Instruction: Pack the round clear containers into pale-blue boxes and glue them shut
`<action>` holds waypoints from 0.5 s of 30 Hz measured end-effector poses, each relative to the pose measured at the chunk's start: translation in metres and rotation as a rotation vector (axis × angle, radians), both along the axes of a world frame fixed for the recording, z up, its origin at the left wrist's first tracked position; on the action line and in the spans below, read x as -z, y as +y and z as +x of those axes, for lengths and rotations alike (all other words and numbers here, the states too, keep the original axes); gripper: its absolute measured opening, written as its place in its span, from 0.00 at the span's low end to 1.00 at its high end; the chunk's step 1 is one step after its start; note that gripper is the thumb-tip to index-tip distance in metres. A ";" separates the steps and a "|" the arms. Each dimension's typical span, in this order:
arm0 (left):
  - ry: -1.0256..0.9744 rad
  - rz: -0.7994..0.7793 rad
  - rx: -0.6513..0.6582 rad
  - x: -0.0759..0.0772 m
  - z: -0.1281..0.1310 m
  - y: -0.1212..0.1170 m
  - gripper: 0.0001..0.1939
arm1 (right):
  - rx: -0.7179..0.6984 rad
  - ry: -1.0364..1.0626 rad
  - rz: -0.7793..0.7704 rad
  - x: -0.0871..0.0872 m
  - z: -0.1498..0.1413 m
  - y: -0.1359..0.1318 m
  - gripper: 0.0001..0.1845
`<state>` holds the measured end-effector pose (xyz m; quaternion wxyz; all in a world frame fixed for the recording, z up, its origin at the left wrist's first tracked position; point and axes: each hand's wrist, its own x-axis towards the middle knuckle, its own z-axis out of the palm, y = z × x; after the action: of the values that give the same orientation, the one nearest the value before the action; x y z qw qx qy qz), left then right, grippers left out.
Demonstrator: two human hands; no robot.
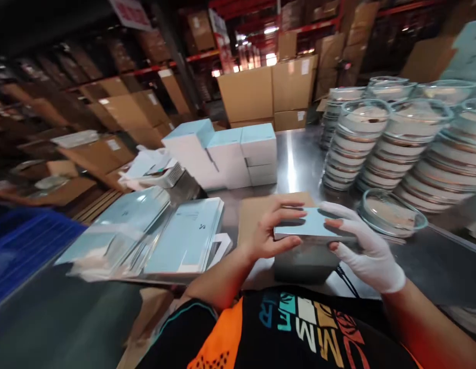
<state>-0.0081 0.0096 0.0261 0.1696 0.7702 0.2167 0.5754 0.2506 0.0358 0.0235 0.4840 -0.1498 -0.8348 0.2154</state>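
Observation:
In front of my body is a box with a light blue top [312, 221], its near side in shadow. My bare left hand [274, 228] is at its left end, fingers over the top and thumb along the near edge. At the opposite end is my right hand [363, 243], in a white glove with some fingertips bare, gripping the box's right side. A flat piece of brown cardboard [248, 215] lies behind my left hand. Just right of the glove is a glass dish [391, 210] with a pale insert.
Tall stacks of round glass dishes [356, 148] stand at the right. White boxes with blue tops [226, 159] stand at the back of the metal table [299, 154]. Flat light blue sheets [184, 236] lie at left, near a white basket [164, 177] and a blue crate [34, 246].

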 end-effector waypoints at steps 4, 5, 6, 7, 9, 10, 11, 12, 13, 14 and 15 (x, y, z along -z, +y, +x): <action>0.058 0.063 0.001 -0.003 -0.007 0.003 0.15 | -0.024 0.010 0.027 0.000 -0.004 0.002 0.27; 0.073 0.081 0.001 -0.006 -0.010 0.002 0.14 | -0.026 0.012 0.035 0.000 -0.004 0.003 0.27; 0.103 0.095 0.002 -0.009 -0.012 0.001 0.14 | -0.020 0.011 0.047 0.000 -0.005 0.005 0.27; 0.154 0.107 -0.005 -0.015 -0.014 -0.002 0.13 | -0.009 0.002 0.066 0.000 -0.006 0.006 0.26; 0.347 0.110 -0.059 -0.029 -0.014 -0.011 0.13 | 0.021 -0.024 0.151 -0.001 -0.010 0.004 0.25; 0.484 0.119 -0.127 -0.037 -0.012 -0.016 0.13 | 0.025 -0.044 0.215 -0.002 -0.012 0.002 0.26; 0.639 0.104 -0.189 -0.045 -0.010 -0.021 0.16 | 0.027 -0.071 0.277 -0.004 -0.015 -0.002 0.29; 0.760 0.101 -0.219 -0.052 -0.007 -0.025 0.21 | 0.013 -0.098 0.331 -0.005 -0.017 -0.006 0.33; 0.858 0.110 -0.246 -0.057 -0.005 -0.029 0.25 | 0.001 -0.151 0.336 -0.006 -0.019 -0.009 0.38; 0.930 0.128 -0.282 -0.060 -0.005 -0.032 0.27 | -0.025 -0.193 0.316 -0.007 -0.018 -0.010 0.44; 0.974 0.148 -0.307 -0.062 -0.006 -0.034 0.28 | -0.049 -0.234 0.270 -0.006 -0.015 -0.008 0.49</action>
<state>-0.0140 -0.0239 0.0882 -0.0923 0.9181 0.3397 0.1819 0.2352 0.0273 0.0293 0.3941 -0.0871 -0.9101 0.0944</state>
